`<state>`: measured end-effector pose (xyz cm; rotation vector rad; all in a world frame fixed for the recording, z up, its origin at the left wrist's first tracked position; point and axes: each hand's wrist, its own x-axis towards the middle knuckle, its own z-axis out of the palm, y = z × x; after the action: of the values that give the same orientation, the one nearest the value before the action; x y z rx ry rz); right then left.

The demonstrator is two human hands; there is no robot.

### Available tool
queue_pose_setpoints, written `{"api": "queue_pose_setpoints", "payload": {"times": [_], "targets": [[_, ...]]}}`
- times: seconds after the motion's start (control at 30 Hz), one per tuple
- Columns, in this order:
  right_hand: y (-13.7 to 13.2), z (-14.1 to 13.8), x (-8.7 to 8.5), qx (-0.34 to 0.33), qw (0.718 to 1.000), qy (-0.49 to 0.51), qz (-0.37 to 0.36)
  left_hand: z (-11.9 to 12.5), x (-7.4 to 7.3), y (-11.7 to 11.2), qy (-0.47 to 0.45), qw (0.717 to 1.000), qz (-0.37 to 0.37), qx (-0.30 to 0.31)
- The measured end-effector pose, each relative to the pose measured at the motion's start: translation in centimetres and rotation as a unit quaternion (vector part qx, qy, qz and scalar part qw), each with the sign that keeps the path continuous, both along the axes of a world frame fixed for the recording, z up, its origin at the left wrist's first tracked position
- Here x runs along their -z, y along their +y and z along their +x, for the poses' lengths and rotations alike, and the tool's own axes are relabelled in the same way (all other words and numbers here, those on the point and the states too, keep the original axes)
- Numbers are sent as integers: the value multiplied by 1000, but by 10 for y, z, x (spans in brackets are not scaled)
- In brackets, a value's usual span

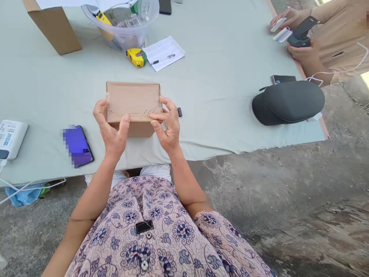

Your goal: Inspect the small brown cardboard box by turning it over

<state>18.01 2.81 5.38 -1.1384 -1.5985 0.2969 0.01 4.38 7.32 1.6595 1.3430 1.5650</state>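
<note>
A small brown cardboard box (134,100) is between my hands near the table's front edge, its top flap closed and creased along the near side. My left hand (113,129) grips the box's left end, with the thumb on the near edge. On the right end, my right hand (167,125) has its fingers curled round the corner and lying on the top's near edge. A small black object (180,112) lies just right of my right hand. Left of the box rests a phone (77,146) with a lit purple screen.
Behind the box are a yellow tape measure (136,57), a paper with a pen (164,54) and a plastic tub (127,32) of bottles. A black case (288,102) lies right; a white power bank (12,138) left. Another person's hands (301,50) hold a dark device at the far right.
</note>
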Motion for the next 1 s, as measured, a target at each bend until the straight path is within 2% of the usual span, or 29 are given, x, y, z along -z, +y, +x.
{"api": "queue_pose_setpoints", "payload": {"times": [0.13, 0.23, 0.4, 0.63, 0.73, 0.83, 1.0], "targets": [[8, -11, 14, -13, 996, 60, 57, 4, 12, 5, -4, 996, 86, -22], [12, -15, 22, 0, 998, 57, 41, 2, 19, 8, 3, 994, 106, -34], [15, -15, 39, -41, 992, 119, 24, -1, 21, 13, 16, 991, 127, -34], [8, -12, 85, -39, 985, 131, -107, -9, 14, 17, 26, 991, 128, -26], [1, -7, 99, -32, 986, 98, -127, -10, 12, 15, 30, 992, 117, -33], [-7, -2, 106, -13, 988, 11, -151, -10, 9, 13, 35, 995, 87, -44], [-17, -3, 109, 60, 957, -134, -249, -10, 8, 12, 49, 995, 59, -67]]}}
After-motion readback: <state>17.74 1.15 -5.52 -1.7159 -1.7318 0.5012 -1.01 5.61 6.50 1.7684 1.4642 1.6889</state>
